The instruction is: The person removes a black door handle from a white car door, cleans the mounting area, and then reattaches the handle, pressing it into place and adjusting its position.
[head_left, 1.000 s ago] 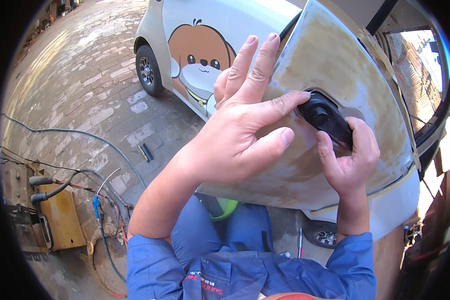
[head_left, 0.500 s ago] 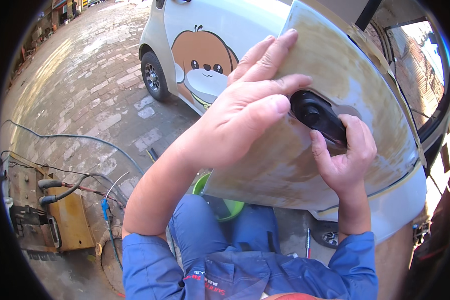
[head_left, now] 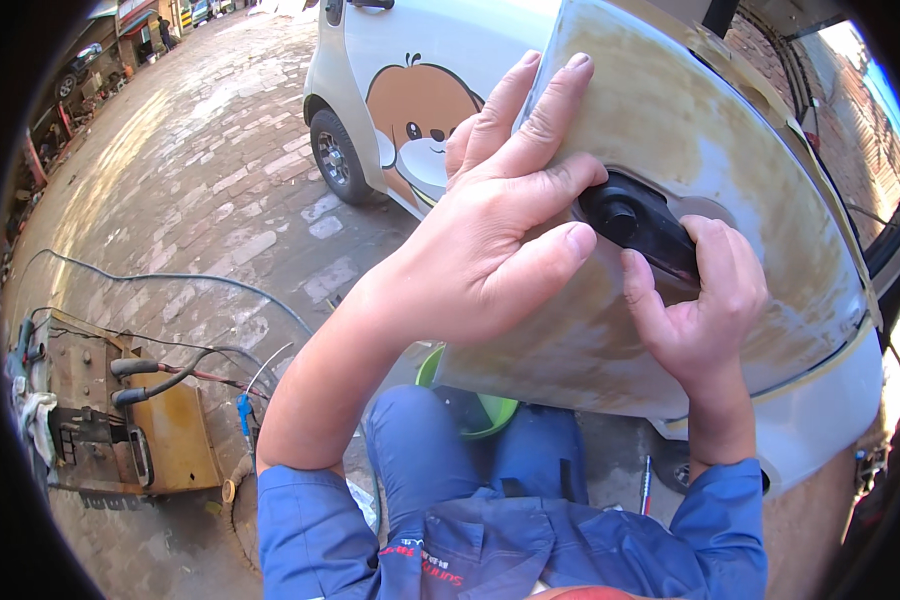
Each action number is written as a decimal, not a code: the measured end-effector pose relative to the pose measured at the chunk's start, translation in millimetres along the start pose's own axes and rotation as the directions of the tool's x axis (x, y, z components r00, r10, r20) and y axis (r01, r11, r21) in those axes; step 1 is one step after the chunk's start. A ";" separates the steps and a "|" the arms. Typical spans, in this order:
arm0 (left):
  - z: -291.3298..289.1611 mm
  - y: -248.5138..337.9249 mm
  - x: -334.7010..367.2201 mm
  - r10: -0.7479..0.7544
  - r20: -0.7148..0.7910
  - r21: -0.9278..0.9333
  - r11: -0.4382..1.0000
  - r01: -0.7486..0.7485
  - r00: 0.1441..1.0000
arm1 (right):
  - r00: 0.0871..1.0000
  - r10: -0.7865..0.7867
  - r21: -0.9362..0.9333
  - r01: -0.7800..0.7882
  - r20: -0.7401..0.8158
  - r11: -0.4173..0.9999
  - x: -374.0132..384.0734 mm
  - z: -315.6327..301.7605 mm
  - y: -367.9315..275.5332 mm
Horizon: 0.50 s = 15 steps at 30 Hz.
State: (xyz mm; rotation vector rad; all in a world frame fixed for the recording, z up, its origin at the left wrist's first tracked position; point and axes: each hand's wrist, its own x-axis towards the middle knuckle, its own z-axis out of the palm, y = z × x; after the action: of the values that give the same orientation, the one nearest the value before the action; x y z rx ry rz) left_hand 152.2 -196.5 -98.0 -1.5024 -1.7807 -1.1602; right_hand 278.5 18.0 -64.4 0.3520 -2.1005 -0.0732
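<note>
**Technician:** Hands first. State the position of each.

**Inspector:** Left hand (head_left: 490,230) lies spread against the sanded car panel (head_left: 700,150), fingers apart and flat, thumb and forefinger bracketing the near end of the black door handle (head_left: 642,222). It clamps nothing; it presses. Judged purpose: it steadies the panel and keeps the handle's end seated in its recess.

**Technician:** And the right?

**Inspector:** Right hand (head_left: 698,310) is closed on the far end of the handle, fingers curled over its lower edge, thumb pointing up beside it. Judged purpose: this hand supplies the grip while the other supplies the counter-pressure.

**Technician:** Location of the handle?

**Inspector:** It sits in the recess of the panel, slanting down toward the right, between the two hands and touching both.

**Technician:** How is the panel supported?

**Inspector:** It stands on edge over the person's blue-trousered knees. What its lower edge rests on is hidden. A green bucket (head_left: 470,405) shows just beneath that edge, between the knees.

**Technician:** Surroundings?

**Inspector:** A small white car (head_left: 390,90) with a cartoon dog on its side stands behind, on brick paving (head_left: 200,200). A rusty welding machine (head_left: 140,420) with cables sits on the ground to the left, well apart from the work.
</note>
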 end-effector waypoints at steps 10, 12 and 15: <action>14.2 7.1 -3.3 -0.034 -0.015 0.043 0.998 0.034 0.999 | 1.000 0.018 0.008 -0.018 -0.013 1.000 -0.5 -0.3 -3.4; 14.5 3.4 -9.0 -0.051 -0.027 0.008 0.999 0.052 0.998 | 1.000 0.011 -0.001 -0.011 -0.008 1.000 -0.7 -1.6 -2.8; 6.7 -4.4 -22.3 -0.034 -0.080 0.009 0.999 0.035 0.996 | 0.999 -0.027 -0.004 0.026 -0.024 1.000 -0.5 -3.4 -1.0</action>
State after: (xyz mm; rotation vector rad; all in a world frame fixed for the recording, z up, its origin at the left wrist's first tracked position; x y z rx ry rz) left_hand 154.1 -202.0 -121.0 -1.4046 -1.7633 -1.2090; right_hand 281.9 17.6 -63.2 0.3766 -2.0719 -0.0884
